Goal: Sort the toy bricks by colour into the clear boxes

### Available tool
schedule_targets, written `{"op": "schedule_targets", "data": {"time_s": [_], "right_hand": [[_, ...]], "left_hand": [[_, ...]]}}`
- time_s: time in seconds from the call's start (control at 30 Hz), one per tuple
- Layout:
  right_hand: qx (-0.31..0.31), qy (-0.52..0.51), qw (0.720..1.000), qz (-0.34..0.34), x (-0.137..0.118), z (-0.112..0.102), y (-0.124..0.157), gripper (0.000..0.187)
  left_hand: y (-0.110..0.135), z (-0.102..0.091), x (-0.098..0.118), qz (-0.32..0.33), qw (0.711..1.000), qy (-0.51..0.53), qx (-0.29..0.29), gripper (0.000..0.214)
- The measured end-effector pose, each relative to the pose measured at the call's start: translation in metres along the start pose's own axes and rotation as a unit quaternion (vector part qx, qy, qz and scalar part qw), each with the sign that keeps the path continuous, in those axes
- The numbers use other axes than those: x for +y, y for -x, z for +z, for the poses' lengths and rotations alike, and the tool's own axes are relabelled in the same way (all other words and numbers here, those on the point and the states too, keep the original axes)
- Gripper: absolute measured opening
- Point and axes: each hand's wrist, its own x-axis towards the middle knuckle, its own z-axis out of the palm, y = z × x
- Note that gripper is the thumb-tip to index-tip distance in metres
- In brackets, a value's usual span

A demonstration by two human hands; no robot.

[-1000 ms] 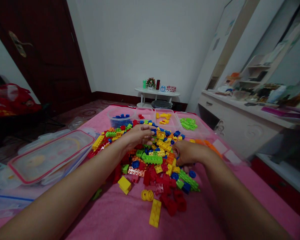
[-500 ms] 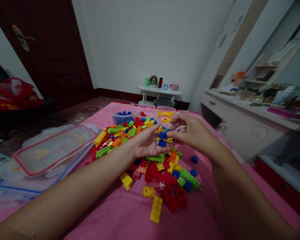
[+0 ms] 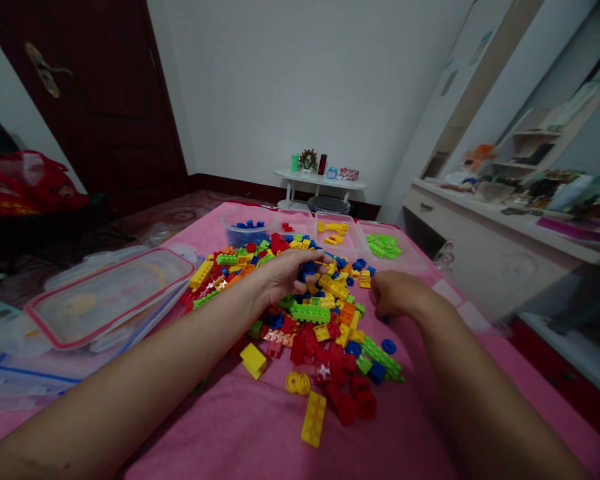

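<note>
My left hand (image 3: 293, 272) is curled above the pile of bricks, its fingers bent around blue toy bricks (image 3: 309, 269). How many it holds is hidden. To the right of the pile, my right hand (image 3: 397, 295) reaches down to the cloth, fingers closed together on a small blue brick (image 3: 385, 320), of which only a sliver shows. Beneath and around my left hand lie mixed bricks: a long green brick (image 3: 310, 313), a yellow brick (image 3: 334, 287) and several red bricks (image 3: 330, 363). A round blue piece (image 3: 389, 346) rests just below my right hand.
At the far edge of the pink cloth (image 3: 260, 440) stand a round tub (image 3: 225, 227) of blue bricks and clear trays with red, yellow and green bricks (image 3: 383, 245). Stacked clear lids (image 3: 110, 297) lie left. A white dresser (image 3: 510, 233) is at right.
My right hand has left my left palm and moved right and down to the blue brick on the cloth. My left hand has turned and curled its fingers around its blue bricks.
</note>
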Motion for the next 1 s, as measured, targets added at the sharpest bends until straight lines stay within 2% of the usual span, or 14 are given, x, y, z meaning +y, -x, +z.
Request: {"op": "schedule_targets", "data": {"time_s": [0.17,0.23,0.4,0.53,0.63,0.8,0.93,1.0], "right_hand": [[0.17,-0.061,0.983,0.036,-0.003,0.005,-0.016,0.027],[0.198,-0.08,0.976,0.033,-0.011,0.011,-0.019,0.03],[0.181,-0.102,0.978,0.03,-0.028,0.024,-0.021,0.03],[0.188,-0.117,0.975,0.018,-0.027,0.025,-0.023,0.025],[0.2,-0.146,0.969,0.016,-0.022,0.015,-0.021,0.024],[0.249,-0.209,0.946,0.002,-0.018,-0.014,-0.005,0.026],[0.216,-0.197,0.955,-0.046,-0.022,-0.023,0.003,0.021],[0.22,-0.213,0.951,-0.052,-0.026,-0.024,0.007,0.019]], "left_hand": [[-0.003,-0.002,-0.003,0.006,1.0,-0.008,0.002,0.015],[-0.004,-0.003,-0.004,0.006,1.0,-0.008,0.003,0.016],[-0.003,-0.001,-0.005,0.004,1.0,-0.011,0.004,0.016],[-0.002,0.001,-0.005,-0.003,1.0,-0.009,0.003,0.015],[-0.003,0.001,-0.007,-0.009,1.0,-0.01,0.002,0.015],[-0.004,0.0,-0.008,-0.02,1.0,-0.006,0.002,0.016],[-0.003,0.001,-0.008,-0.017,1.0,-0.005,0.001,0.016],[-0.002,0.002,-0.007,-0.01,1.0,-0.004,0.004,0.017]]}}
